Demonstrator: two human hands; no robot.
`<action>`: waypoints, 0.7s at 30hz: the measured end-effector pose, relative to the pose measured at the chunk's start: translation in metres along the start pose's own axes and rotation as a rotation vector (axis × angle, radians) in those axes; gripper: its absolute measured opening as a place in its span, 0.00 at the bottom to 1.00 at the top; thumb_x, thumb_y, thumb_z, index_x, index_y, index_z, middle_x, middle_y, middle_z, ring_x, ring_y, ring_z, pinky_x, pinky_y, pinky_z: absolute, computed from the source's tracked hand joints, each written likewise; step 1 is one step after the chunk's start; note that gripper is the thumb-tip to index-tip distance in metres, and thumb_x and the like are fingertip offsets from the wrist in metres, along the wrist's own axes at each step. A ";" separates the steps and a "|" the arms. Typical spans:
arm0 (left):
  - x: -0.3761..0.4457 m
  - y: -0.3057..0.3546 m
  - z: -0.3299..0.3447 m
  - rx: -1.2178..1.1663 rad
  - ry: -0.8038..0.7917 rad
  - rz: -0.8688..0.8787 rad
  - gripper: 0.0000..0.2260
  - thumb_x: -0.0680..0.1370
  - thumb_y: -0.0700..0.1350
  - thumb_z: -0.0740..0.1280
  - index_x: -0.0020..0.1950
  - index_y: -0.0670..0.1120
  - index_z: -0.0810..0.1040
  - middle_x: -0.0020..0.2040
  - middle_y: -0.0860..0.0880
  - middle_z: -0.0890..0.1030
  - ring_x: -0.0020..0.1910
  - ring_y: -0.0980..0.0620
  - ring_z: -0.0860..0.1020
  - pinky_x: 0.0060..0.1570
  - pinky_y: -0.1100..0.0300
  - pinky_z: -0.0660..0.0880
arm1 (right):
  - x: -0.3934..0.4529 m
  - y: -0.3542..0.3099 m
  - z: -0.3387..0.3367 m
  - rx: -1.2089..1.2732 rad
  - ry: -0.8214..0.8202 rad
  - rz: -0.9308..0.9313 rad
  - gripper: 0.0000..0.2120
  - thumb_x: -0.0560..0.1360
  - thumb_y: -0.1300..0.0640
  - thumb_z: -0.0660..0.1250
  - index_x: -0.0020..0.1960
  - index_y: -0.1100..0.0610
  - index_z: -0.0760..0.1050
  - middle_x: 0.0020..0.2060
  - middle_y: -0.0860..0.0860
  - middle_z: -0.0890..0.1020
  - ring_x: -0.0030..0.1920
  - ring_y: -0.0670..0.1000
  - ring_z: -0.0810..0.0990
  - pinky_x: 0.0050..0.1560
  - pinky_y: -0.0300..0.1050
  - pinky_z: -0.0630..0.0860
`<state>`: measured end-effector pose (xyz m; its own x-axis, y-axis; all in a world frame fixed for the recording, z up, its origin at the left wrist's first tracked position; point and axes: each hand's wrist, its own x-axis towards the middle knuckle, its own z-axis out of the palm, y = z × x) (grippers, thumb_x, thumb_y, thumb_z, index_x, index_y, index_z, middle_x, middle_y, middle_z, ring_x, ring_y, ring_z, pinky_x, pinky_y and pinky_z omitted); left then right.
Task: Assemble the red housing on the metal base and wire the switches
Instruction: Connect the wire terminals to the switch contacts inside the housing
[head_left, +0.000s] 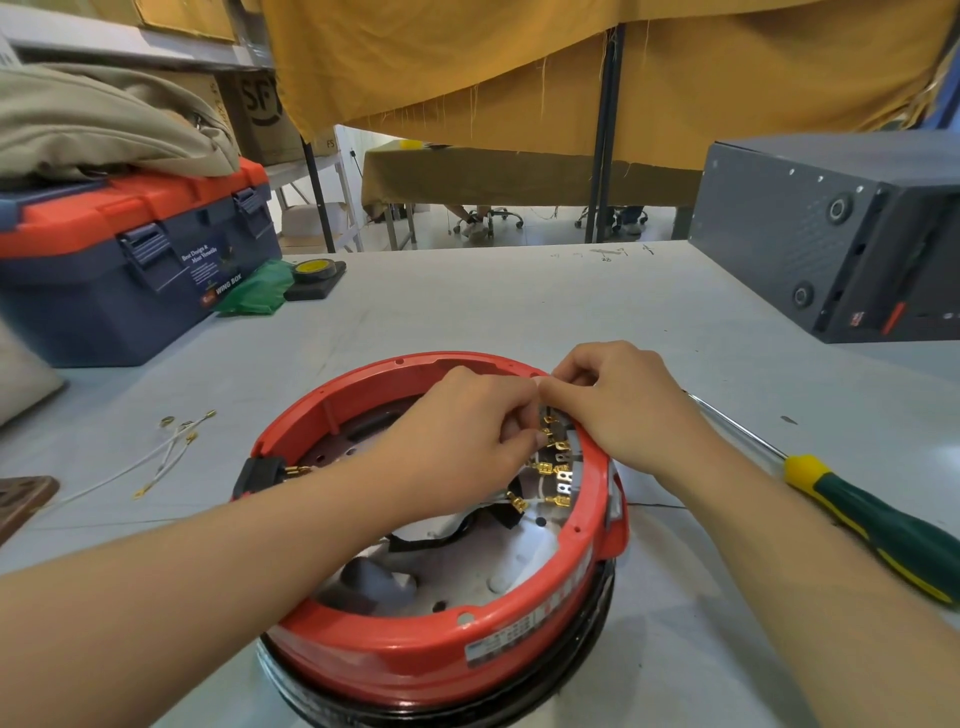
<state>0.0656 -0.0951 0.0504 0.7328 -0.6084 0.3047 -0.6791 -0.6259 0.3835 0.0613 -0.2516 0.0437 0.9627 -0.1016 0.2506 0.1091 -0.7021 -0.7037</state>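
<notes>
The round red housing (431, 649) sits on a pale metal base (498, 566) with a black ring beneath it, near the table's front edge. Along the inside of its right wall stands a row of switch terminals with brass connectors (556, 467). My left hand (467, 431) reaches into the housing and pinches a brass connector at the upper end of that row. My right hand (618, 400) lies over the right rim, its fingertips curled and meeting the left hand's at the same spot. What exactly the right fingers hold is hidden. A black plug socket (260, 473) sits in the housing's left wall.
Loose white wires with brass ends (166, 447) lie left of the housing. A green and yellow screwdriver (857, 514) lies to the right. A blue and orange toolbox (124, 260), a green bag and tape roll (311, 270) stand at back left, a dark grey case (831, 228) at back right.
</notes>
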 end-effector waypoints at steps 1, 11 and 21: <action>0.000 0.000 0.001 -0.003 0.003 0.006 0.07 0.75 0.42 0.67 0.37 0.47 0.74 0.29 0.52 0.77 0.30 0.55 0.74 0.34 0.56 0.71 | 0.000 0.000 0.000 -0.004 0.002 0.000 0.11 0.72 0.48 0.67 0.43 0.56 0.80 0.36 0.50 0.82 0.40 0.49 0.79 0.42 0.45 0.75; 0.002 -0.004 -0.015 -0.209 -0.161 -0.080 0.06 0.76 0.39 0.65 0.42 0.45 0.80 0.32 0.51 0.80 0.31 0.59 0.78 0.35 0.71 0.72 | 0.002 0.005 -0.001 -0.070 -0.005 -0.015 0.15 0.71 0.42 0.67 0.42 0.54 0.79 0.35 0.47 0.80 0.38 0.44 0.76 0.35 0.37 0.70; 0.002 -0.006 -0.020 -0.070 -0.165 -0.017 0.06 0.76 0.41 0.67 0.48 0.50 0.82 0.38 0.52 0.83 0.37 0.57 0.78 0.40 0.67 0.72 | 0.001 0.003 -0.008 -0.188 -0.029 -0.006 0.19 0.72 0.38 0.63 0.35 0.52 0.78 0.31 0.46 0.77 0.35 0.45 0.74 0.32 0.41 0.67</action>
<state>0.0721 -0.0827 0.0656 0.7231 -0.6737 0.1524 -0.6579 -0.6047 0.4489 0.0606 -0.2599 0.0473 0.9692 -0.0786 0.2335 0.0695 -0.8222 -0.5650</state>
